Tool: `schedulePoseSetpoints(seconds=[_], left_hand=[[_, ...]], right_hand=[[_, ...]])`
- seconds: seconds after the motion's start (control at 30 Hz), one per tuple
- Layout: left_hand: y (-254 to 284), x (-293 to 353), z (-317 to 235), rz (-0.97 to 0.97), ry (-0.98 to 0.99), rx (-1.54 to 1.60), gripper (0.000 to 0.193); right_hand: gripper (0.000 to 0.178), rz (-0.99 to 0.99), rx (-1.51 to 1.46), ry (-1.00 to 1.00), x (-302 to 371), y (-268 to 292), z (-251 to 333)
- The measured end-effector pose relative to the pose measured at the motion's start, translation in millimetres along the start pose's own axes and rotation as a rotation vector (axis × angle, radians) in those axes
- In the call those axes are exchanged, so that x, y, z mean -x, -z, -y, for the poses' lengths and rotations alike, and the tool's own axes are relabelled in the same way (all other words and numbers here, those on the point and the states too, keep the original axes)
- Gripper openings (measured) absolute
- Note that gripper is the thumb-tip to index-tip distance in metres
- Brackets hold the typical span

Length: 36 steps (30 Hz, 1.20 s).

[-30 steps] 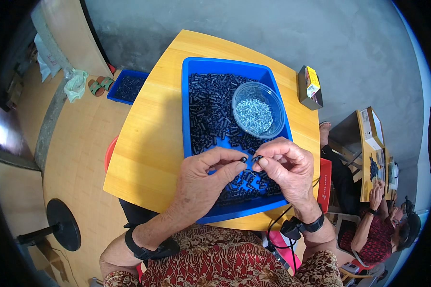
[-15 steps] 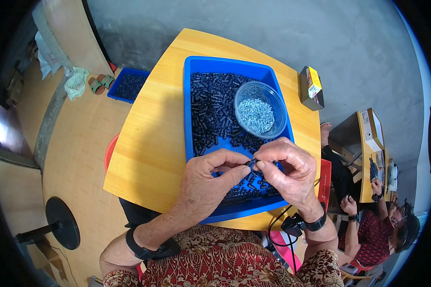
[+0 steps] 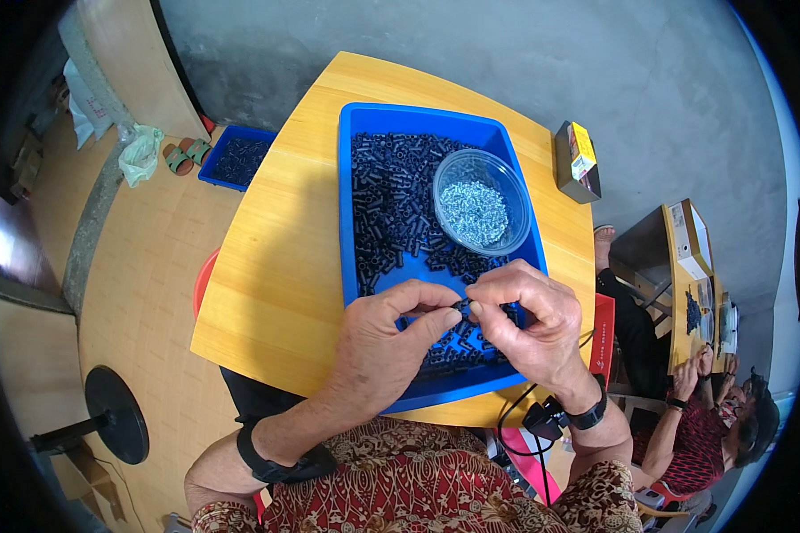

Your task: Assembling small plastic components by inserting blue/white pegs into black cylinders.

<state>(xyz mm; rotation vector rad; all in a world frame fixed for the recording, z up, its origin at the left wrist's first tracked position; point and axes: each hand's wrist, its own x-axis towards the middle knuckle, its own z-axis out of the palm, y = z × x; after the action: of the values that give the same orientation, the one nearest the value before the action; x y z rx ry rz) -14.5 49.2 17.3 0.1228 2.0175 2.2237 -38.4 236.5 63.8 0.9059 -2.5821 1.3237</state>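
Over the near part of a blue tray, my left hand pinches a small black plastic tubular piece between thumb and forefinger. My right hand meets it from the right, its thumb and forefinger closed at the piece's end. Whatever sits in the right fingertips is too small to make out. Many similar black pieces lie heaped in the tray's far half, and more are scattered under my hands. A clear round tub of small silvery metal parts rests inside the tray, beyond my right hand.
The tray stands on a yellow wooden table. A dark box with a yellow pack sits at its right edge. Another blue tray is on the floor to the left. To the right, a person works at another table.
My right fingers have shifted slightly against the black piece, while my left hand keeps its pinch. The other person's hands have come together near the table edge.
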Motion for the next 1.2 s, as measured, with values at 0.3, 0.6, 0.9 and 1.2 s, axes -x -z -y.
schedulePoseSetpoints(seconds=[0.3,0.6,0.9,1.2], left_hand=[[-1,-1,2,-0.011,0.025,-0.047,0.017],[-4,-10,5,0.050,0.116,0.226,0.013],[-4,-9,2,0.101,0.266,0.467,0.016],[1,-8,1,0.163,0.259,0.387,0.017]], right_hand=[[0.018,-0.041,0.145,0.137,3,-10,-5],[0.033,-0.037,0.008,0.013,8,-8,-5],[0.040,-0.074,0.438,0.254,-1,-4,-8],[0.035,-0.075,0.399,0.273,-2,-4,-8]])
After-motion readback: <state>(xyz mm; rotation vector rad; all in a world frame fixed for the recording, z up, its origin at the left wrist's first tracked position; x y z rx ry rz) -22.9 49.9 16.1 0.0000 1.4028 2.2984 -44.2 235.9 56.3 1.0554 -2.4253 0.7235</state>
